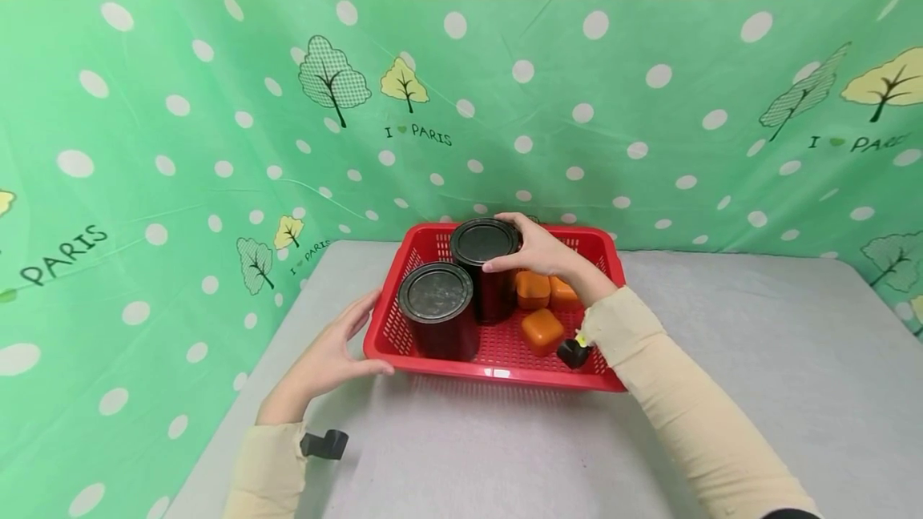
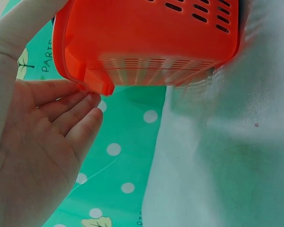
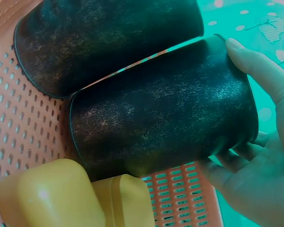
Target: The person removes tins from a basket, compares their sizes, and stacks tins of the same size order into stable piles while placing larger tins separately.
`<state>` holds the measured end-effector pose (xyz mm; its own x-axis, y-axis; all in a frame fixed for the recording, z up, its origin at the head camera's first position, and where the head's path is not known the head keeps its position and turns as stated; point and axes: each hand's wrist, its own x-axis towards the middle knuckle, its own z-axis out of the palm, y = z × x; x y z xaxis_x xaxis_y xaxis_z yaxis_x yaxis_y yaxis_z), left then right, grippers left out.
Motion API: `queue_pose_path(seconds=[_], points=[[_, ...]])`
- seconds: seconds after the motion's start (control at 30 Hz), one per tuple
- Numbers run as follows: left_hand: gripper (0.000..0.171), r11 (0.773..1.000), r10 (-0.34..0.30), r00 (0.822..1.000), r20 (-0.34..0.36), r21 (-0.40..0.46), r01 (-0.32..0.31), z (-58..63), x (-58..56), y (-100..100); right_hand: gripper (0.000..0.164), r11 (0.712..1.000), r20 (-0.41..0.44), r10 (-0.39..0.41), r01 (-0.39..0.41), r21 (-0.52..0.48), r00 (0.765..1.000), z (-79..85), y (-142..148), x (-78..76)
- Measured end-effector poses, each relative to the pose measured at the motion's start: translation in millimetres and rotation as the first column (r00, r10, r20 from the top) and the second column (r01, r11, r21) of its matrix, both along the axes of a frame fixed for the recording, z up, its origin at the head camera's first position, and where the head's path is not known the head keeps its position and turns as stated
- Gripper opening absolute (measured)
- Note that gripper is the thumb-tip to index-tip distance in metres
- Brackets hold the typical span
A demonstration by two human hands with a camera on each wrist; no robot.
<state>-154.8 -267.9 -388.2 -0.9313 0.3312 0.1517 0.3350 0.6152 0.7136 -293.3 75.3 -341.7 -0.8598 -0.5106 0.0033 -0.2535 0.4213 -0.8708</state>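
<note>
Two dark cylindrical cans with black lids stand upright inside a red plastic basket (image 1: pixel 497 372). My right hand (image 1: pixel 541 251) grips the rear can (image 1: pixel 496 291) near its top, thumb on the near side and fingers round the far side. Close beside it, to the front left, is the other can (image 1: pixel 443 335). My left hand (image 1: pixel 328 355) is at the basket's left front corner, its fairly straight fingers (image 2: pixel 78 118) touching the rim from outside and the thumb near the front edge. Three orange rounded blocks (image 1: pixel 542 331) lie in the basket's right part.
The basket rests on a grey table (image 1: pixel 461 455) near its back edge. Behind and to the left hangs a green dotted cloth (image 1: pixel 577 134) with printed trees. A small black wrist camera (image 1: pixel 573 353) hangs from my right sleeve over the basket.
</note>
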Motion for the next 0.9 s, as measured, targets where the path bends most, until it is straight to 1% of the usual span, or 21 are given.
queue_pose_path(seconds=[0.23,0.43,0.63,0.77,0.9], points=[[0.112,1.0,-0.003,1.0,-0.009,0.001,0.003,1.0,0.0,1,0.093,0.999,-0.024,-0.043,0.043,0.023,0.999,11.6,2,4.9],[0.112,1.0,-0.004,1.0,0.001,0.013,0.004,-0.1,-0.3,0,0.09,0.996,-0.061,-0.087,0.086,-0.016,0.994,21.6,6,9.7],[0.112,1.0,-0.017,1.0,-0.015,0.013,0.017,-1.9,-1.4,-1,0.087,0.988,-0.088,-0.147,0.141,-0.07,0.985,34.8,14,14.7],[0.113,1.0,-0.01,1.0,-0.002,0.018,0.01,-1.7,-0.8,-1,0.086,0.981,-0.093,-0.178,0.169,-0.096,0.98,44.7,23,18.7],[0.113,1.0,-0.012,1.0,0.001,0.026,0.012,-0.6,-0.5,-1,0.085,0.976,-0.097,-0.207,0.198,-0.095,0.974,54.2,36,25.0]])
